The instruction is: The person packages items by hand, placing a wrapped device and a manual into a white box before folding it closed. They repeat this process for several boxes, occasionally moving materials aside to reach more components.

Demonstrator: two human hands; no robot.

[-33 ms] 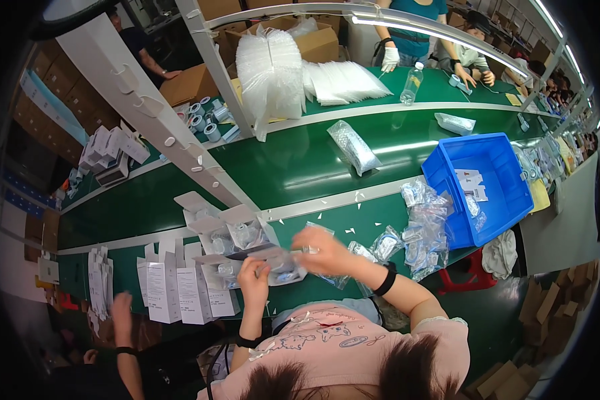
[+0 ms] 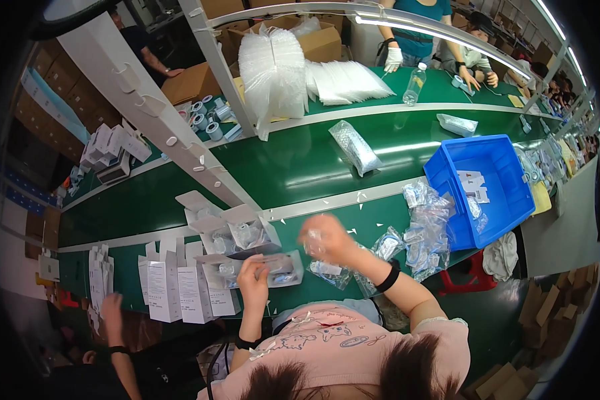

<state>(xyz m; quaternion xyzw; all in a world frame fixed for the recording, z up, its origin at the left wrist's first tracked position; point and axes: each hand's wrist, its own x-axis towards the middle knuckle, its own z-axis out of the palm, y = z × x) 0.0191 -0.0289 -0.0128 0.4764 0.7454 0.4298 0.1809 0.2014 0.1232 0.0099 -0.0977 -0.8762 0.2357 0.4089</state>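
My left hand (image 2: 253,279) is closed on the edge of an open white box (image 2: 288,279) near the table's front edge. Inside that box lie bagged parts with some blue on them. Just beyond it stands another open white box (image 2: 267,241), its flaps up and clear-wrapped parts inside. My right hand (image 2: 332,241), smeared by motion, is above the table to the right of the boxes. Its fingers are closed round a small clear plastic bag (image 2: 315,244), whose contents I cannot make out. More clear bags of parts (image 2: 330,272) lie below and right of this hand.
A blue bin (image 2: 507,193) stands at the right beside a pile of bagged parts (image 2: 425,230). Upright printed white boxes (image 2: 163,290) line the left, near another person's hand (image 2: 111,312) and folded cartons (image 2: 100,280). Bubble-wrapped packages (image 2: 355,148) lie on the green belt (image 2: 280,160).
My right hand has moved slightly away from the box, up and to the right, with the clear bag. My left hand stays at the box. The other person's hand has dropped slightly.
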